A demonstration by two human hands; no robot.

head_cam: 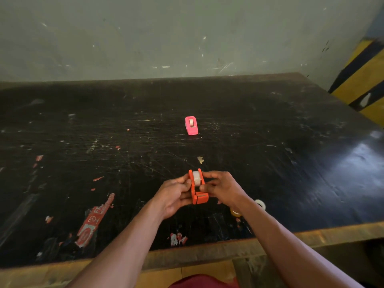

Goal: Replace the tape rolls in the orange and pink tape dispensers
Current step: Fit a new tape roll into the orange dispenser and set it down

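The orange tape dispenser [199, 195] is held above the black table near its front edge, with a whitish tape roll [196, 178] sitting in its open top. My left hand [173, 195] grips its left side. My right hand [221, 187] grips its right side, fingertips at the roll. The pink tape dispenser [191, 125] stands farther back at the table's middle, a tape roll visible in it. Two loose tape rolls lie just right of my right wrist: a white one [260, 203] and a yellowish one [236, 213], both partly hidden by my forearm.
The black table [83, 132] is scratched, with red sticker scraps [94, 220] at the front left. A grey wall stands behind it. A yellow and black striped surface [365, 80] rises at the right. The table's wooden front edge [207, 253] runs below my arms.
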